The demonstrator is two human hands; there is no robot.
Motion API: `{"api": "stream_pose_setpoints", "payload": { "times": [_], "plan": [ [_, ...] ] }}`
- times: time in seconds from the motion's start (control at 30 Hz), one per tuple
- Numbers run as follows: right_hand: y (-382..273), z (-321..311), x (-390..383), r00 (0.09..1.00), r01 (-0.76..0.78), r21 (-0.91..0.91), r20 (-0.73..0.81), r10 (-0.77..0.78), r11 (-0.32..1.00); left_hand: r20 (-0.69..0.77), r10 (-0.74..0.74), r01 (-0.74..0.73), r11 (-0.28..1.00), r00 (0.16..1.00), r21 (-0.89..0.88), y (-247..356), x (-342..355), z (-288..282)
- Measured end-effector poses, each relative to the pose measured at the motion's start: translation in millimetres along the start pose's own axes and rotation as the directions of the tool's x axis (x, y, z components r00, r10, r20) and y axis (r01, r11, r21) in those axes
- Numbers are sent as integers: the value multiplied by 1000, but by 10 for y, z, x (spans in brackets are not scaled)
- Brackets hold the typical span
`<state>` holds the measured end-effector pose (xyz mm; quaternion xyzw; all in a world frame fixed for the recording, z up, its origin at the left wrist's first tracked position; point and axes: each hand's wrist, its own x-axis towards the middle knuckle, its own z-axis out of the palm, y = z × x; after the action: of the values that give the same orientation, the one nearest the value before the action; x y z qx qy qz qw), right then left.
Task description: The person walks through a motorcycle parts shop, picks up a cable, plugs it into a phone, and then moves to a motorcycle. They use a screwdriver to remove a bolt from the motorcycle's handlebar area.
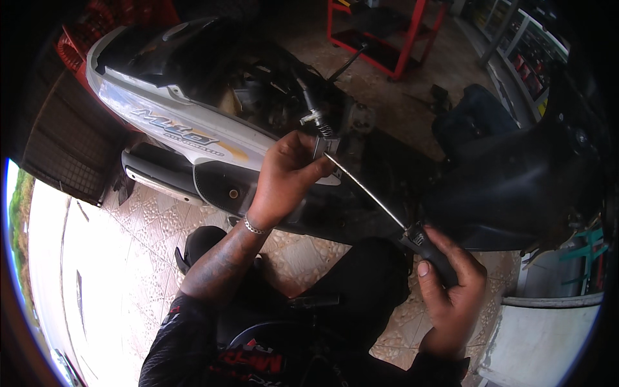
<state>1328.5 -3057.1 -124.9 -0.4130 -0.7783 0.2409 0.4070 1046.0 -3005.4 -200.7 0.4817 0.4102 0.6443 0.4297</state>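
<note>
My right hand (456, 287) is wrapped round the black handle of a long screwdriver (369, 192), thumb and forefinger along its sides. The silver shaft slants up to the left, and its tip meets a small grey metal part (327, 147). Pinched between the thumb and fingers of my left hand (288, 173), that part is partly covered by them. Just above it stands a coil spring (324, 128) with a dark cable or hose rising from it. Both hands are over the opened middle of a white and black scooter (242, 135).
A red tool trolley (380, 55) stands on the tiled floor (300, 264) beyond the scooter. At the right are the scooter's dark front panel (509, 187) and a white cabinet (541, 342). A brown mesh crate (68, 135) is at the left. My dark-clothed knees are below the hands.
</note>
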Motion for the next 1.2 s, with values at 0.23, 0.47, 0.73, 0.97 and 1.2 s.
{"api": "stream_pose_setpoints", "payload": {
  "times": [0.23,0.47,0.73,0.97,1.2],
  "plan": [
    [-9,34,-109,994,99,-222,66,-86,970,-33,35,-33,998,999,58,-25,24,-5],
    [165,136,-199,953,294,-369,45,-300,882,-77,52,-48,998,996,48,-49,37,17],
    [319,176,-173,894,407,-412,-1,-447,815,-72,18,-12,997,997,82,-2,30,5],
    [312,-7,-122,982,152,-199,-82,-171,968,-40,-3,3,1000,999,18,19,13,9],
    [518,143,159,941,-222,716,-20,338,662,-10,-48,48,998,999,-37,31,26,-10]
  ]
}}
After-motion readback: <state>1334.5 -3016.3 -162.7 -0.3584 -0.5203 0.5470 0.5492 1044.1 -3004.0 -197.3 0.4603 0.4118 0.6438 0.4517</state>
